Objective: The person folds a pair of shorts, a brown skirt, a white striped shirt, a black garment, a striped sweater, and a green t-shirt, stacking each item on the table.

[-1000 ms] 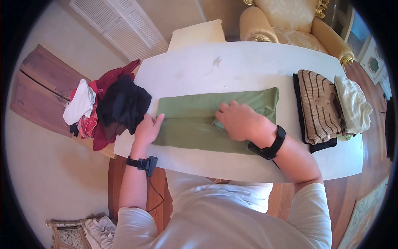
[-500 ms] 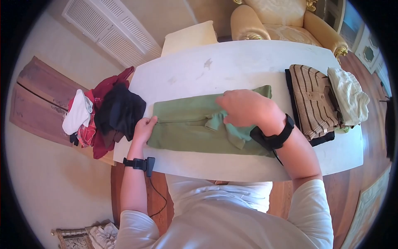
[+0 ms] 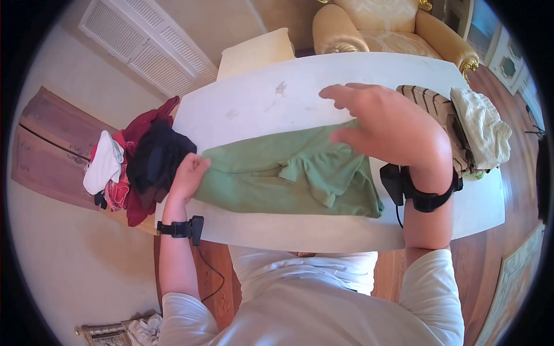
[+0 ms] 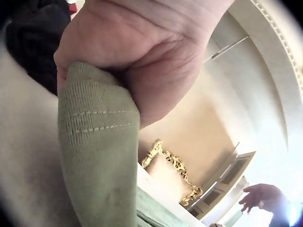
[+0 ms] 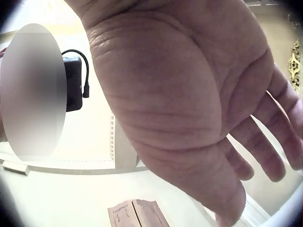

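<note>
A green garment (image 3: 254, 184) lies stretched across the white table, a loose sleeve-like flap bunched on its right half. My left hand (image 3: 189, 176) grips its left end; in the left wrist view, ribbed, double-stitched green cloth (image 4: 99, 142) comes out from under the curled left hand (image 4: 137, 56). Raised over the garment's right end, my right hand (image 3: 386, 124) has its fingers spread and holds nothing. The right wrist view shows this hand (image 5: 189, 94) with fingers apart and no cloth in it.
A heap of dark clothes (image 3: 158, 158), with red and white pieces, sits at the table's left end. Striped knitwear (image 3: 424, 98) and white cloth (image 3: 482, 127) are stacked at the right. An armchair (image 3: 392, 46) stands beyond the white table (image 3: 248, 98).
My right hand has let go of the cloth and lifted to the right. The flap now lies spread over the garment. The left hand and its end of the garment have shifted slightly left.
</note>
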A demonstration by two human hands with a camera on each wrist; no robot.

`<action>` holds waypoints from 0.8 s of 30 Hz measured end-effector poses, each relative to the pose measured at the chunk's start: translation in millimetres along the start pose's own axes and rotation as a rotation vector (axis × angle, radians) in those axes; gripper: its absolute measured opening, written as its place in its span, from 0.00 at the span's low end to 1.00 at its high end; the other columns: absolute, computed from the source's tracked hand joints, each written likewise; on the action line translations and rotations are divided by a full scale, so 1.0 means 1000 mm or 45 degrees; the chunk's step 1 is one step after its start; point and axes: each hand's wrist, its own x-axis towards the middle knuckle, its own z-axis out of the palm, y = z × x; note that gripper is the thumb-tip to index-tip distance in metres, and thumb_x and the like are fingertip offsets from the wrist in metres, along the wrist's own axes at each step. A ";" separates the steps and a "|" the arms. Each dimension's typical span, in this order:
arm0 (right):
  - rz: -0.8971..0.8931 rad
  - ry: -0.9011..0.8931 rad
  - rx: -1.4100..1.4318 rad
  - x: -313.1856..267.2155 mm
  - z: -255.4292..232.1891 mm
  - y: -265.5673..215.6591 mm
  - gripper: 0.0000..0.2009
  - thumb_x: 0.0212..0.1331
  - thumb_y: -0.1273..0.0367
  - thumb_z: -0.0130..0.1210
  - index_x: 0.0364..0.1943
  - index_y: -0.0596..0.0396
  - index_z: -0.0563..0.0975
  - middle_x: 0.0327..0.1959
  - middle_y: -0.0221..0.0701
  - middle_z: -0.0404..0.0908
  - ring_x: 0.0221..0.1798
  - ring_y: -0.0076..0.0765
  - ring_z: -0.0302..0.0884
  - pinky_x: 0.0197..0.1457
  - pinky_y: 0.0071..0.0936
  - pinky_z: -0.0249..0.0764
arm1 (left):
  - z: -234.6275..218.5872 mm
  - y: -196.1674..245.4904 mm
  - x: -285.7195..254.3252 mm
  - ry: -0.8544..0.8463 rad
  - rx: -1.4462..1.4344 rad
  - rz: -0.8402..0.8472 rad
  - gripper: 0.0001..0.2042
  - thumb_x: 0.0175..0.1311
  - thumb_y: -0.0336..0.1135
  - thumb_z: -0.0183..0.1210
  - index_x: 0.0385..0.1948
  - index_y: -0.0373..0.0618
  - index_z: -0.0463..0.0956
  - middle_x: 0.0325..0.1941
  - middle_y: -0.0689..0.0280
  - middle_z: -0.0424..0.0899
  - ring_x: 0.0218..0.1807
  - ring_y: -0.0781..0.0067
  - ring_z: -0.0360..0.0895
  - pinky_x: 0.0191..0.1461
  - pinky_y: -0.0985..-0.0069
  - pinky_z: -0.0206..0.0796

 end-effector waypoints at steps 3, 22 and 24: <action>0.003 0.056 0.010 -0.006 -0.010 -0.003 0.26 0.58 0.68 0.67 0.62 0.58 0.77 0.49 0.47 0.86 0.50 0.55 0.84 0.56 0.44 0.79 | 0.013 0.046 -0.006 0.060 0.262 0.267 0.13 0.74 0.42 0.63 0.38 0.41 0.73 0.32 0.67 0.77 0.34 0.79 0.72 0.39 0.75 0.68; -0.111 0.126 0.032 -0.009 -0.011 -0.003 0.22 0.60 0.67 0.66 0.56 0.65 0.77 0.38 0.52 0.85 0.46 0.63 0.82 0.49 0.51 0.78 | 0.125 0.096 -0.034 -0.215 0.629 0.860 0.34 0.77 0.52 0.56 0.79 0.47 0.59 0.83 0.43 0.55 0.84 0.40 0.51 0.84 0.50 0.42; -0.077 0.073 0.008 -0.009 -0.012 -0.005 0.22 0.60 0.67 0.65 0.56 0.65 0.77 0.38 0.52 0.85 0.46 0.63 0.82 0.49 0.50 0.78 | 0.136 0.088 -0.034 -0.318 0.739 0.789 0.37 0.77 0.55 0.55 0.81 0.48 0.54 0.85 0.44 0.48 0.85 0.39 0.45 0.85 0.49 0.37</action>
